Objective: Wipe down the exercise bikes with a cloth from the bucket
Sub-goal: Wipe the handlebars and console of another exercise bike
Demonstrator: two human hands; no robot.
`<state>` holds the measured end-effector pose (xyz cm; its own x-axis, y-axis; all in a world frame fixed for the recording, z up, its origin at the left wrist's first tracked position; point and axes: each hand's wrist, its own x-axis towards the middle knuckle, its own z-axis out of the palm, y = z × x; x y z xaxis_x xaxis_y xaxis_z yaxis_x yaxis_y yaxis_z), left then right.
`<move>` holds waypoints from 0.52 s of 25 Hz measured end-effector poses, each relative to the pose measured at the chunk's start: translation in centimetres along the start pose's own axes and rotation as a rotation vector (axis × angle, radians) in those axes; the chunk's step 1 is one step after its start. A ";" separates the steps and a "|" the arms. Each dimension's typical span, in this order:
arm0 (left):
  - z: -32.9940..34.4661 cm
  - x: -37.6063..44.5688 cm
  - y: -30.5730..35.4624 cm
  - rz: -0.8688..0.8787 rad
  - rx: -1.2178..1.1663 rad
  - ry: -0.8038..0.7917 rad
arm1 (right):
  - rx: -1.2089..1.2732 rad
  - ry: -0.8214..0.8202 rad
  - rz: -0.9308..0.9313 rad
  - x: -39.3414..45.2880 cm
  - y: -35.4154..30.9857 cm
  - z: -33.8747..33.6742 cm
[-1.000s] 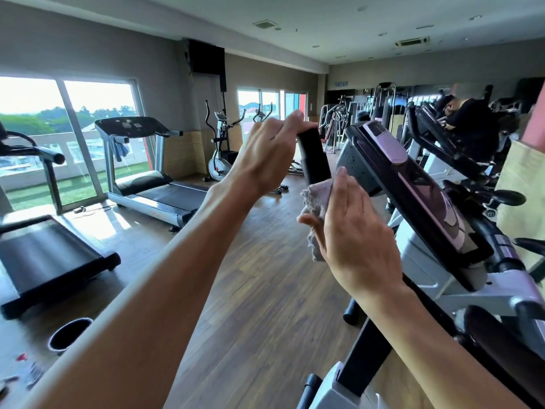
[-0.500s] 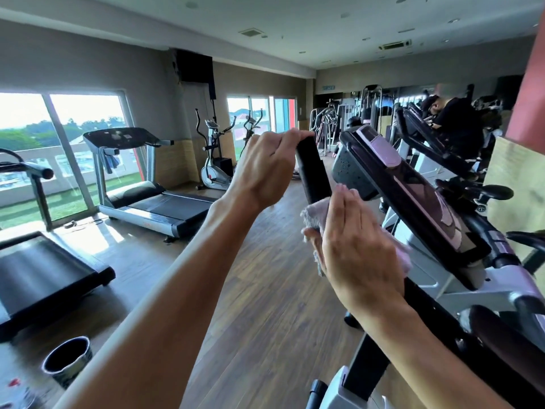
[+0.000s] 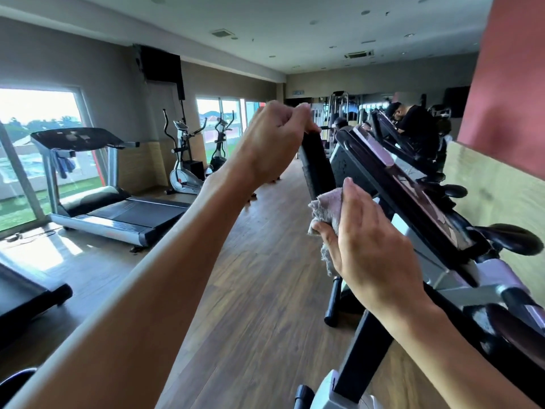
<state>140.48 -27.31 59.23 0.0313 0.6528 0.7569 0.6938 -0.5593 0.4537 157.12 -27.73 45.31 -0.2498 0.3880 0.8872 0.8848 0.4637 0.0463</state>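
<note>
1. Left hand (image 3: 275, 143): fingers curled over the top end of the black handlebar grip (image 3: 317, 169) of the nearest exercise bike (image 3: 460, 278). Judged purpose: steadying the bar so it does not swing or give under wiping pressure.

2. Right hand (image 3: 373, 246): fingers fairly straight and together, thumb tucked beneath, pinching a bunched pale cloth (image 3: 326, 211) against the palm. Cloth sits at the lower part of the same grip, touching it or just beside it; actual contact is hidden by the hand.

3. Cloth is wadded, not spread flat. Likely reason: a wad wraps partway round a narrow bar and follows its curve better than a flat sheet.

4. Bike's console (image 3: 413, 199) is tilted toward the viewer, just to the right of the grip. Bare, no cloth on it; whether already cleaned cannot be told.

5. Step in hand, by judgement: wiping along the handlebar grip, with the hands at opposite ends so the cloth has a free run between them.

6. A dark curved rim (image 3: 14, 379) at the lower left corner on the wooden floor (image 3: 259, 305) may be the bucket; too little shows to confirm.

7. More bikes (image 3: 413, 143) stand in a row beyond; a person sits there.
</note>
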 end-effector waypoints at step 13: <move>0.6 3.0 -5.7 0.380 -0.413 -0.107 | -0.450 0.220 0.090 -0.9 -3.6 1.6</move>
<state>137.03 -21.89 58.63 0.3114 0.4027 0.8607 0.2809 -0.9043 0.3215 153.51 -28.45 43.65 -0.1193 0.2114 0.9701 0.9929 0.0283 0.1159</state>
